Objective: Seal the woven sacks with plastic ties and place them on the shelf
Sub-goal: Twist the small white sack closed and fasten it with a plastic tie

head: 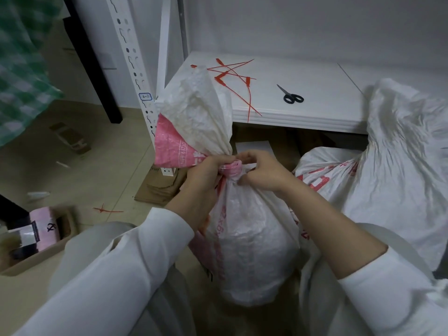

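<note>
A white woven sack with pink print stands between my knees, its neck gathered and twisted. My left hand grips the bunched neck from the left. My right hand pinches the neck from the right, fingers curled at the twist. The sack's loose top fans upward against the shelf edge. No tie is visible around the neck; my fingers hide that spot. Several red plastic ties lie on the white shelf behind.
Black scissors lie on the shelf. A second white sack leans at the right. A red tie lies on the floor at left, near a cardboard box with pink packets. A white slotted upright stands left of the shelf.
</note>
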The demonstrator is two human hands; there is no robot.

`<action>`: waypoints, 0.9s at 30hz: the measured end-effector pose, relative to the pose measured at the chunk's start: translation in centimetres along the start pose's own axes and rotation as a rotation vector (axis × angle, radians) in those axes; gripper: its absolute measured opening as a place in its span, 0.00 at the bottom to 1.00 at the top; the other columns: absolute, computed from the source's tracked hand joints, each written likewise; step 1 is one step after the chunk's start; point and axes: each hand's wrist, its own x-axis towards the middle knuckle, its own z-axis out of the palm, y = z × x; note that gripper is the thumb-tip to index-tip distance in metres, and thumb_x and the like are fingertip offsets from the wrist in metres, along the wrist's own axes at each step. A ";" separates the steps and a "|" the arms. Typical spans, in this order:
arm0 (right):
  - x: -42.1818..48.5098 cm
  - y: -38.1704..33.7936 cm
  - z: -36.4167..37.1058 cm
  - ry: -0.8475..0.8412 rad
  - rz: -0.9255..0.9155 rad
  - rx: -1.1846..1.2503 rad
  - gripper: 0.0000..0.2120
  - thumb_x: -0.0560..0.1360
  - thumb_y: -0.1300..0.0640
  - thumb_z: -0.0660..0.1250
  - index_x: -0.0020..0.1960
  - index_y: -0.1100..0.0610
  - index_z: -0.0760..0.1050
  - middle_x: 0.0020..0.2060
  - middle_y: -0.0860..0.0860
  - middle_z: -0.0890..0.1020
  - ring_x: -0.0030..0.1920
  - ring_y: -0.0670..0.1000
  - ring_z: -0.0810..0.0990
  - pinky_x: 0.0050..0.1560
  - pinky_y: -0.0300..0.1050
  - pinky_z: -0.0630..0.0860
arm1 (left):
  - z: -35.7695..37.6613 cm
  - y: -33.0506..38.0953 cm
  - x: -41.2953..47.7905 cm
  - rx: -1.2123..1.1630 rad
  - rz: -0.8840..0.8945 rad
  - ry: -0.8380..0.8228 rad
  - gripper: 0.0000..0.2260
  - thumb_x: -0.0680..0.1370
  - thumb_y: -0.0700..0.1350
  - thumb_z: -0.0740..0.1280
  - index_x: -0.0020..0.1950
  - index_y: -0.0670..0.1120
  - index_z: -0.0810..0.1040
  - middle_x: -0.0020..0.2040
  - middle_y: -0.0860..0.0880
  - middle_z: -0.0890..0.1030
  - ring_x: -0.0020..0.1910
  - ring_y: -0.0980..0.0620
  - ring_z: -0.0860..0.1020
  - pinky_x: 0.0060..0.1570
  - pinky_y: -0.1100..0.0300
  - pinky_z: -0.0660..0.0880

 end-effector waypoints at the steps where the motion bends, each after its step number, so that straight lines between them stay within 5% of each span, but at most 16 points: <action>1: -0.1 -0.3 -0.2 -0.014 -0.003 0.007 0.27 0.66 0.57 0.77 0.64 0.51 0.74 0.59 0.48 0.76 0.58 0.46 0.75 0.51 0.37 0.72 | 0.1 -0.2 0.2 -0.018 0.001 0.034 0.13 0.71 0.36 0.70 0.55 0.35 0.79 0.47 0.43 0.83 0.41 0.52 0.83 0.32 0.65 0.78; 3: -0.5 -0.8 -0.5 -0.061 -0.006 0.058 0.30 0.68 0.52 0.77 0.67 0.52 0.72 0.58 0.46 0.75 0.56 0.43 0.73 0.47 0.32 0.69 | 0.1 -0.4 0.3 -0.023 0.019 0.072 0.20 0.69 0.36 0.72 0.60 0.35 0.78 0.51 0.43 0.83 0.44 0.50 0.83 0.35 0.63 0.79; 5: -0.6 -1.3 -0.5 -0.060 -0.014 0.132 0.33 0.67 0.46 0.77 0.69 0.52 0.71 0.60 0.46 0.75 0.60 0.44 0.74 0.57 0.37 0.73 | 1.2 -1.6 -0.1 0.004 0.031 0.133 0.18 0.72 0.34 0.69 0.61 0.31 0.76 0.47 0.50 0.83 0.39 0.56 0.82 0.35 0.66 0.78; 7: -0.7 -1.9 -0.5 0.005 -0.073 0.234 0.35 0.66 0.44 0.76 0.69 0.53 0.70 0.61 0.47 0.77 0.61 0.45 0.76 0.60 0.41 0.75 | 1.8 -2.0 -0.8 0.157 0.086 0.254 0.15 0.76 0.31 0.63 0.62 0.27 0.72 0.55 0.58 0.80 0.50 0.54 0.82 0.46 0.66 0.78; 10: -0.7 -2.7 -0.5 0.037 -0.159 0.380 0.36 0.63 0.46 0.78 0.68 0.55 0.72 0.58 0.49 0.81 0.58 0.44 0.80 0.57 0.41 0.78 | 1.2 -2.1 0.4 0.353 0.245 0.182 0.19 0.72 0.38 0.71 0.61 0.34 0.75 0.51 0.46 0.81 0.54 0.44 0.80 0.50 0.63 0.77; 13: -0.9 -2.6 -0.4 -0.016 -0.162 0.449 0.35 0.62 0.48 0.80 0.66 0.56 0.73 0.56 0.51 0.83 0.56 0.47 0.82 0.57 0.45 0.79 | 1.4 -1.3 0.1 0.304 0.331 0.212 0.22 0.75 0.37 0.70 0.68 0.36 0.69 0.62 0.42 0.76 0.62 0.43 0.75 0.57 0.65 0.72; 15: -0.9 -2.3 -0.2 -0.022 -0.154 0.483 0.33 0.65 0.53 0.80 0.66 0.57 0.72 0.56 0.51 0.83 0.56 0.47 0.82 0.57 0.46 0.79 | 1.3 -1.5 0.2 0.307 0.367 0.180 0.21 0.77 0.35 0.68 0.69 0.35 0.69 0.63 0.38 0.76 0.57 0.44 0.77 0.54 0.58 0.75; 17: -1.0 -2.3 -0.2 0.008 -0.161 0.494 0.34 0.64 0.55 0.79 0.67 0.57 0.71 0.56 0.51 0.82 0.55 0.46 0.82 0.54 0.43 0.79 | 1.2 -1.6 -0.1 0.333 0.389 0.131 0.18 0.73 0.37 0.72 0.61 0.42 0.75 0.50 0.49 0.80 0.44 0.55 0.79 0.42 0.66 0.76; 19: -1.1 -2.3 -0.4 0.034 -0.166 0.536 0.34 0.64 0.57 0.79 0.67 0.57 0.71 0.57 0.51 0.82 0.56 0.46 0.82 0.52 0.42 0.80 | 0.8 -1.7 0.2 0.451 0.475 0.079 0.19 0.67 0.39 0.76 0.53 0.50 0.73 0.43 0.57 0.76 0.41 0.63 0.75 0.43 0.75 0.71; 23: -1.3 -2.0 -0.9 0.017 -0.161 0.571 0.31 0.64 0.64 0.78 0.65 0.60 0.73 0.57 0.54 0.82 0.57 0.51 0.81 0.53 0.46 0.80 | 1.0 -1.5 -0.1 0.542 0.482 -0.014 0.13 0.62 0.31 0.75 0.39 0.44 0.78 0.37 0.49 0.81 0.41 0.50 0.81 0.48 0.53 0.79; 27: -1.0 -1.6 -0.5 0.057 -0.140 0.596 0.35 0.60 0.63 0.81 0.65 0.60 0.73 0.57 0.54 0.82 0.59 0.52 0.80 0.55 0.49 0.80 | 0.9 -1.2 0.4 0.605 0.430 -0.079 0.13 0.65 0.30 0.75 0.46 0.40 0.78 0.43 0.44 0.81 0.45 0.45 0.80 0.51 0.50 0.78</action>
